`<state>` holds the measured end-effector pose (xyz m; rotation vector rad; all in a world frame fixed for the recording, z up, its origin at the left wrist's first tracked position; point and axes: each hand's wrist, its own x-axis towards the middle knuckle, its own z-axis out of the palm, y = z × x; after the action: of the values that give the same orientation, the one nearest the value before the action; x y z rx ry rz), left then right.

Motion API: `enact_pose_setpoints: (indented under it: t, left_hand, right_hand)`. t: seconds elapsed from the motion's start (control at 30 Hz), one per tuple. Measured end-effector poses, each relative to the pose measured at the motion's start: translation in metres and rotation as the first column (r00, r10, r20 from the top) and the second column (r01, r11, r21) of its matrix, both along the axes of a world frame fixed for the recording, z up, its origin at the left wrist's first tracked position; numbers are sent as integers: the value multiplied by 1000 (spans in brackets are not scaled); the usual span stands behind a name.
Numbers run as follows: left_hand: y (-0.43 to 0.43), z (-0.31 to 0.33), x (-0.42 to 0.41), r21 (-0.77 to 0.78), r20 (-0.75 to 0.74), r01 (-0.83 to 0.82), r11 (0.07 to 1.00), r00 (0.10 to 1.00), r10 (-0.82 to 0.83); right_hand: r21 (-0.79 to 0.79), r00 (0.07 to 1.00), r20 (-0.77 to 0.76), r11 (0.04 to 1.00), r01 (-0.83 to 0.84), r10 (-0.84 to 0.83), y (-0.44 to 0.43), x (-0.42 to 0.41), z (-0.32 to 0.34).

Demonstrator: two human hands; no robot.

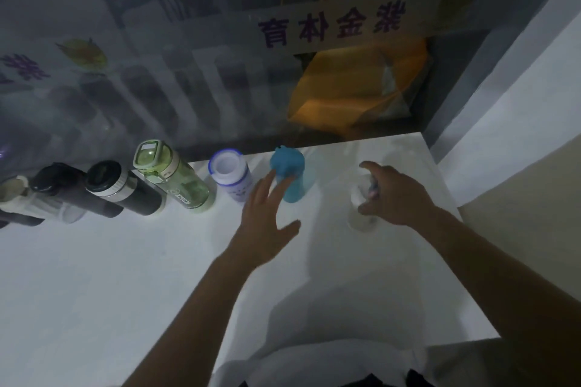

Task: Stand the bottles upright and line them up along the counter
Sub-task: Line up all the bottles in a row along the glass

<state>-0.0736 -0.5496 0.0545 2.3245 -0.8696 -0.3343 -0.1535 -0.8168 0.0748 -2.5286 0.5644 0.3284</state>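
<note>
Several bottles stand upright in a row along the back of the white counter. From the left: a pale one, a black one, a dark flask with a steel band, a green clear bottle, a white bottle with a blue rim and a blue bottle. My left hand is open, fingers spread, just in front of the blue bottle. My right hand is closed around a clear bottle, blurred, right of the row.
A glass pane with purple lettering rises directly behind the row. Behind it lies a yellow bag. The counter ends at a white wall on the right. Its front edge is near my body.
</note>
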Motion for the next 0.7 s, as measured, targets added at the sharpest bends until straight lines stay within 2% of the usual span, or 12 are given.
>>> enact_pose_setpoints:
  t: [0.1, 0.23, 0.33, 0.47, 0.7]
  left_hand:
    - [17, -32, -43, 74, -64, -127, 989, 989, 132]
    - [42, -74, -82, 329, -170, -157, 931, 960, 222]
    - [57, -91, -101, 453, -209, -193, 870, 926, 314]
    - [67, -102, -116, 498, -241, -230, 836, 890, 387]
    - [68, -100, -119, 492, -243, -252, 833, 880, 409]
  right_hand:
    - [-47, 1000, 20, 999, -13, 14, -6, 36, -2]
    - [-92, 997, 61, 995, -42, 48, -9, 68, -14]
    - [-126, 997, 47, 990, -59, 66, -7, 78, -26]
    - [-95, 997, 54, 994, -59, 64, -6, 78, -36]
    - [-69, 996, 55, 996, -59, 63, -8, 80, -33]
